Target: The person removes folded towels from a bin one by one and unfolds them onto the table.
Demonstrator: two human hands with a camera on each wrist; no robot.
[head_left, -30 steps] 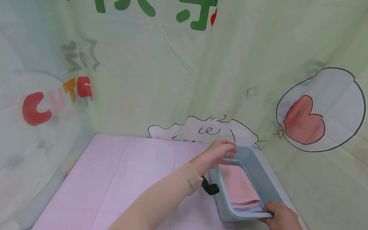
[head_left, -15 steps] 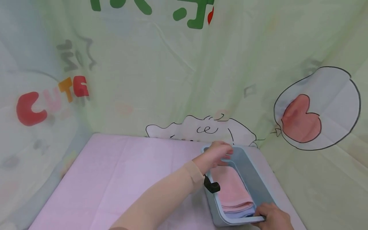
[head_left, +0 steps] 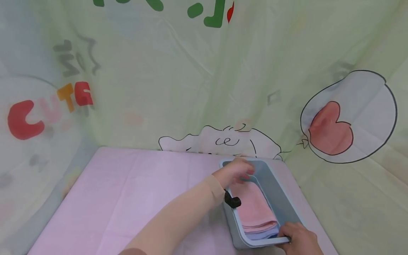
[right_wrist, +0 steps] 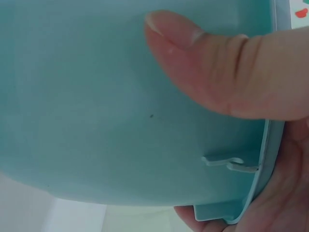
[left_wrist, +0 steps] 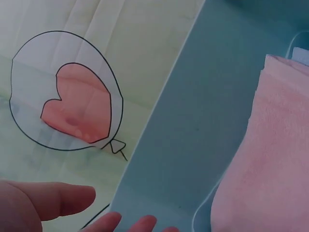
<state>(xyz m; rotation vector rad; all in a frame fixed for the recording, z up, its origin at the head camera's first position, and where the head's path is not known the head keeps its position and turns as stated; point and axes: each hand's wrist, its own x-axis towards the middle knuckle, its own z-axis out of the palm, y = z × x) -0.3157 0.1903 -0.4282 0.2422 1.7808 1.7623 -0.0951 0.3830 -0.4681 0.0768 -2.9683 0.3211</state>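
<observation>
A light blue plastic bin [head_left: 278, 196] stands at the right side of the table in the head view. Inside it lies a folded pink cloth [head_left: 253, 205] on top of a folded lavender-blue cloth [head_left: 262, 233]. My right hand [head_left: 299, 238] grips the near rim; in the right wrist view its thumb [right_wrist: 193, 63] lies on one side of the bin wall, with fingers on the other. My left hand [head_left: 235, 172] hovers by the bin's far end, holding nothing. The left wrist view shows its thumb [left_wrist: 63, 200] and fingertips [left_wrist: 145, 223] apart, beside the bin edge.
The table wears a pale pink-lilac cover [head_left: 153, 191]. Printed fabric curtains [head_left: 178, 78] rise behind it and at both sides, and the bin sits near the right one [head_left: 357, 198]. A black wrist strap piece [head_left: 232, 200] overlaps the bin's left rim.
The bin has slid slightly left, with my right hand keeping its grip on the near rim. My left hand has lowered a little over the far end. The head view has shifted slightly.
</observation>
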